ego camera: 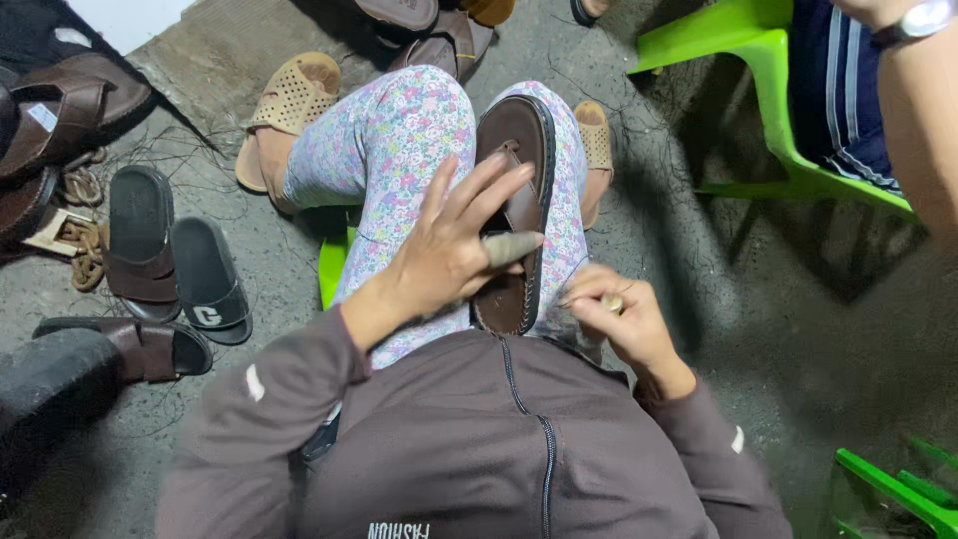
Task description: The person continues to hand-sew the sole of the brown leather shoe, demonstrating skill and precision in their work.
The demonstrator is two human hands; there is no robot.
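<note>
A dark brown leather sandal point(518, 150) lies lengthwise on my lap, between my knees in floral trousers. My left hand point(454, 245) rests on the sandal's near half, fingers spread, with a grey thimble-like cover on the index finger. My right hand point(617, 317) is beside the sandal's heel, fingers pinched on a small pale object that is too small to make out clearly.
Black slides point(208, 279) and brown sandals point(60, 115) lie on the concrete floor at the left. A tan perforated sandal point(291, 100) is on my foot. A green plastic chair point(768, 60) with another person's arm stands at the right; more green plastic point(893, 494) at the lower right.
</note>
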